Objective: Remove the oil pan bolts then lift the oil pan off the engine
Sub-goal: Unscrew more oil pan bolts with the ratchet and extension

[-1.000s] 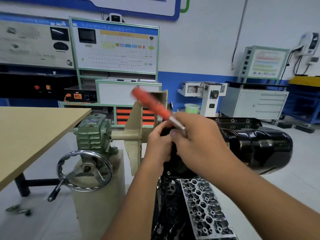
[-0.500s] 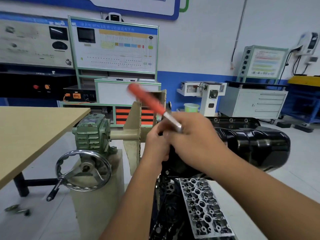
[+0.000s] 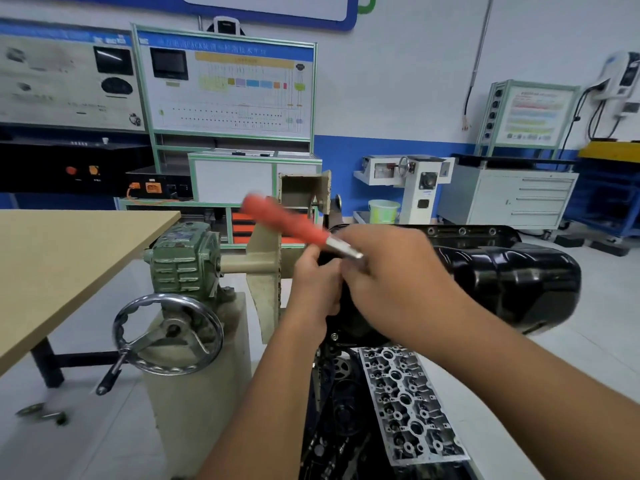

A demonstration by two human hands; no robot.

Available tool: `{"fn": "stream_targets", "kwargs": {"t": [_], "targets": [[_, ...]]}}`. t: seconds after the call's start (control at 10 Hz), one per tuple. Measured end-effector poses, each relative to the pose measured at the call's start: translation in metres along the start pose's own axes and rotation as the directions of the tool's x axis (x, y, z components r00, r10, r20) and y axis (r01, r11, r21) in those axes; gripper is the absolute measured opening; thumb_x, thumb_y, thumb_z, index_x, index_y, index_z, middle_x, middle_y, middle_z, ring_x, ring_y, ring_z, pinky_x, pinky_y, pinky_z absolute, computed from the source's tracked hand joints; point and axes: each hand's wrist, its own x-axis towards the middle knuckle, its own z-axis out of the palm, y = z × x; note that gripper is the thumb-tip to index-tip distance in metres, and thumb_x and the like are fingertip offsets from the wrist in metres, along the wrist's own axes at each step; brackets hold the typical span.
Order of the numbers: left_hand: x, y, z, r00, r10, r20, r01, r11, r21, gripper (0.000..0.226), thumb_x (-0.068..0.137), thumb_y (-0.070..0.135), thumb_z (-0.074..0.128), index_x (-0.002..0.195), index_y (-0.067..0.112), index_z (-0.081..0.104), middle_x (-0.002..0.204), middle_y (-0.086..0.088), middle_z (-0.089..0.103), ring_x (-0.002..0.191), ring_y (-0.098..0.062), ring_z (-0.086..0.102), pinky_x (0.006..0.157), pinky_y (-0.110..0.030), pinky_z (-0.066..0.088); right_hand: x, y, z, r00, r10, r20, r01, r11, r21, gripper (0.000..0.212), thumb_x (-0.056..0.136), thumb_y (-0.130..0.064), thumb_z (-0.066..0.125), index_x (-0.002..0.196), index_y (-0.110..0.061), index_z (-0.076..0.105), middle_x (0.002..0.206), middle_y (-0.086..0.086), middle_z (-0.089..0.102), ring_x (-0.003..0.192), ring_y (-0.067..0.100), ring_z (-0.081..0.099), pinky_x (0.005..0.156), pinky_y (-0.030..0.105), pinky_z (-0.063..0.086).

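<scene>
Right hand (image 3: 398, 282) gripping red-handled wrench (image 3: 287, 221), left hand (image 3: 317, 285) apparently pinching its head; slip risks rounding oil pan (image 3: 512, 282) bolt.

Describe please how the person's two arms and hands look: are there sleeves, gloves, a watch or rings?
The left hand and right hand are bare, without gloves. Both forearms are uncovered as far as the picture's lower edge: no sleeves show. No watch, bracelet or ring is visible, though the fingers are mostly hidden.

The hands (image 3: 363, 271) hide the tool's head and any bolt; the red handle (image 3: 284, 221) is motion-blurred.
</scene>
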Motion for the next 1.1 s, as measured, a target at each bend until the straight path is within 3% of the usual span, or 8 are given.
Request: {"fn": "stream_targets", "kwargs": {"t": [0.1,0.2,0.4,0.5,0.7,0.9,1.0,1.1], "targets": [[-0.004,0.002,-0.003,1.0,-0.016,-0.004,0.016,0.997,0.075,0.051,0.078,0.019,0.061,0.119,0.049,0.066,0.078,-0.001,0.069,0.049,-0.012,0.051,0.042,-0.02,0.032,0.003,-0.011,0.004,0.707,0.701,0.092,-0.356,0.241,0.903,0.011,0.099,-0.007,0.06,0.1,-0.017,0.066,0.091,0.011,0.069,0.059,0.025,0.069,0.067,0.047,0.065],[-0.008,0.006,-0.002,0.999,-0.032,-0.029,0.035,0.997,0.074,0.048,0.071,0.032,0.056,0.111,0.057,0.065,0.084,0.002,0.075,0.052,-0.01,0.058,0.041,-0.018,0.035,0.009,-0.016,-0.001,0.604,0.717,0.349,-0.261,-0.236,0.936,0.008,0.102,-0.008,0.056,0.107,-0.006,0.061,0.093,0.021,0.065,0.046,0.024,0.067,0.049,0.042,0.062],[-0.006,0.005,-0.001,1.0,-0.031,0.001,0.031,0.998,0.059,0.061,0.071,0.024,0.066,0.131,0.031,0.063,0.068,-0.003,0.056,0.055,-0.017,0.048,0.051,-0.027,0.034,0.005,-0.007,-0.017,0.977,0.09,0.192,-0.002,0.908,-0.419,0.023,0.092,-0.022,0.054,0.108,-0.036,0.061,0.087,-0.004,0.065,0.08,0.027,0.065,0.063,0.037,0.05],[-0.006,0.007,0.003,0.999,-0.031,-0.009,0.031,0.999,0.017,0.052,0.062,0.036,0.069,0.113,0.04,0.073,0.077,-0.006,0.061,0.065,-0.024,0.051,0.057,-0.033,0.034,-0.002,-0.013,-0.012,0.965,0.247,0.089,-0.241,0.967,-0.08,0.015,0.096,-0.03,0.06,0.107,-0.04,0.063,0.085,-0.006,0.067,0.067,0.025,0.07,0.055,0.033,0.053],[-0.007,0.004,-0.001,1.0,-0.029,-0.005,0.03,0.998,0.059,0.055,0.079,0.021,0.059,0.125,0.052,0.061,0.056,0.004,0.047,0.038,-0.009,0.035,0.039,-0.017,0.024,0.011,-0.021,-0.02,0.597,0.671,0.439,-0.405,-0.221,0.887,0.017,0.103,-0.016,0.055,0.092,-0.004,0.058,0.086,0.02,0.076,0.035,0.015,0.057,0.036,0.023,0.047],[-0.005,0.006,-0.001,1.0,-0.015,-0.021,0.017,0.996,0.089,0.041,0.093,0.005,0.06,0.123,0.034,0.065,0.072,-0.003,0.053,0.048,-0.009,0.045,0.038,-0.029,0.042,0.012,-0.005,-0.028,0.974,0.121,0.19,-0.037,0.919,-0.392,0.01,0.093,-0.02,0.056,0.097,-0.019,0.065,0.083,0.008,0.068,0.071,0.027,0.067,0.065,0.042,0.059],[-0.007,0.008,0.0,0.999,-0.001,-0.034,0.004,0.995,0.098,0.052,0.087,0.012,0.064,0.135,0.029,0.062,0.079,-0.001,0.059,0.049,-0.01,0.048,0.043,-0.029,0.039,0.007,-0.008,-0.019,0.987,0.152,0.059,-0.142,0.979,-0.149,0.013,0.096,-0.031,0.062,0.096,-0.019,0.065,0.078,0.007,0.069,0.065,0.028,0.071,0.059,0.041,0.06],[-0.005,0.006,-0.002,0.999,0.016,-0.043,-0.012,0.994,0.107,0.059,0.091,0.008,0.061,0.137,0.043,0.056,0.067,0.006,0.056,0.038,-0.006,0.044,0.037,-0.018,0.027,0.016,-0.012,-0.019,0.748,0.648,0.144,-0.554,0.489,0.674,0.033,0.1,-0.042,0.062,0.104,-0.01,0.062,0.079,0.016,0.072,0.043,0.026,0.067,0.041,0.034,0.054]]}}
